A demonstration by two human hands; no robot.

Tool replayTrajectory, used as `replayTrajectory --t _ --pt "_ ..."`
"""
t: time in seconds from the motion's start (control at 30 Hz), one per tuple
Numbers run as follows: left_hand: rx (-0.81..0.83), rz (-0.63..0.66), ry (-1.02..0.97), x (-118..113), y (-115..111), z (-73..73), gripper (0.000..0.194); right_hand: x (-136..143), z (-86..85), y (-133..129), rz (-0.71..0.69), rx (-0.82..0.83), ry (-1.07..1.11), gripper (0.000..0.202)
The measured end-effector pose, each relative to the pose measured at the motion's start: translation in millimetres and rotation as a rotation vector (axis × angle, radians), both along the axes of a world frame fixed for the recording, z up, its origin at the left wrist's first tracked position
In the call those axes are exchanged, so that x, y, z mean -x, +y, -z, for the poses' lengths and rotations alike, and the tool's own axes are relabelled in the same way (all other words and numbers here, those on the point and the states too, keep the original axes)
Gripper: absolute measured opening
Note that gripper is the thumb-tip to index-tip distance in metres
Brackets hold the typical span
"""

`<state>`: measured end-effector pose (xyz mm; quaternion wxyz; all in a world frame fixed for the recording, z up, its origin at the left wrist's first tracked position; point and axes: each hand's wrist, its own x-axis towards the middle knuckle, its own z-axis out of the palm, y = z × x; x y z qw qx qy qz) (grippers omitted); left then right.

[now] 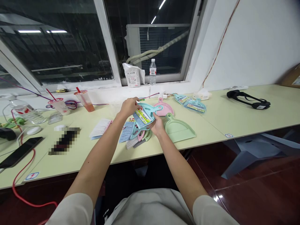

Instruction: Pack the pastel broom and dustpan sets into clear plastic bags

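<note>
Between my two hands is a light blue dustpan-and-brush set (143, 117) with a yellow-green label, held tilted above the table. My left hand (128, 107) grips its upper left edge, fingers bent over it. With thumb on the front, my right hand (157, 124) grips the right side. Below lie several loose hand brushes (132, 142) with grey, pink and green parts, partly covered by the set. Farther left rests a white-bristled brush (100, 127). A green dustpan (180, 129) lies right of my right hand, and a pink dustpan (166, 108) lies behind it.
Labelled blue dustpan sets (195, 104) lie at the back right, near a black head strap (248, 99). To the left are two drink cups (86, 101), a large water bottle (27, 109), a phone (21, 151) and a red cable (29, 165). A small bottle (152, 72) stands on the sill.
</note>
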<state>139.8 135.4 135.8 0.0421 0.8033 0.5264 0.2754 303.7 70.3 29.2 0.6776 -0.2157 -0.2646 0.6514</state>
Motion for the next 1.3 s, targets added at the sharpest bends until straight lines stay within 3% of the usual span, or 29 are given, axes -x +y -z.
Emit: replayTrajectory --t 0.13,0.3,0.4,0.53,0.63,0.77,0.93,1.1,1.2,1.3 --pt "-0.142 -0.086 0.053 -3 -7 1.2 0.04 -2 -2.3 -1 -0.034 0.016 0.025 0.028" --pt "-0.234 -0.243 -0.288 6 -22 15.1 0.023 -7 -5.6 -3 -0.052 0.078 0.073 0.022" --pt "0.015 -0.234 -0.642 13 -34 31.8 0.02 -6 -7.7 -3 -0.045 0.074 0.107 0.02" --pt "0.647 0.067 -1.123 23 -45 46.6 0.023 3 -13.4 -2 -0.039 0.039 0.133 0.024" --pt "0.796 0.199 -1.236 35 -45 46.7 0.019 15 -18.5 1 -0.039 0.003 0.104 0.031" --pt "0.805 0.186 -1.299 56 -36 46.7 0.016 34 -20.5 9 -0.026 -0.018 0.013 0.039" --pt "0.711 0.124 -1.332 74 -31 58.3 0.015 57 -16.7 17 -0.032 0.018 -0.124 0.037" --pt "0.593 0.038 -1.396 99 -25 64.4 0.015 35 -24.9 24 -0.232 0.094 -0.359 0.025" --pt "0.479 -0.024 -1.449 128 -16 64.3 0.016 4 -39.7 40 -0.07 0.088 -0.461 0.027" --pt "0.356 -0.068 -1.463 157 -8 63.3 0.016 -13 -57.5 75 0.111 0.017 -0.637 0.037"
